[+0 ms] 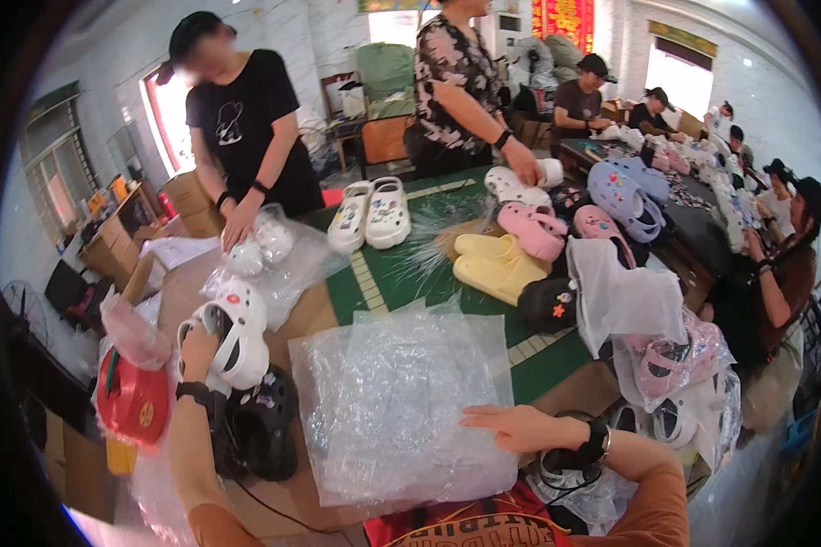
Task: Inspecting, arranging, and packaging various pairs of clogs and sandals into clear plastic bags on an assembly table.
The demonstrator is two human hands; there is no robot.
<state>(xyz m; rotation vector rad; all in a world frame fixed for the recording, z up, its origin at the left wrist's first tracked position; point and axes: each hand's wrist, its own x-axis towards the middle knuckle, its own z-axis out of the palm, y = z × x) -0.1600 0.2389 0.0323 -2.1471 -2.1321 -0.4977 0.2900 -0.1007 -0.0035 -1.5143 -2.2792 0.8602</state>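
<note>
At the left, my left hand (199,352) is closed round the heel side of a white clog (244,333) with a red charm on it; part of the fingers is hidden by the shoe. A black clog pair (266,424) stands just below it, near my left wrist. Flat in front of me lies a stack of clear plastic bags (397,401). My right hand (518,427) rests at the stack's right edge, fingers stretched out toward the left, holding nothing.
Yellow slippers (497,264), pink clogs (531,230), a blue clog pair (625,196) and white clogs (388,214) stand on the green mat (429,273). Bagged shoes (670,365) pile up at the right. A red container (135,397) is left. Co-workers stand across the table, one handling bagged white shoes (260,242).
</note>
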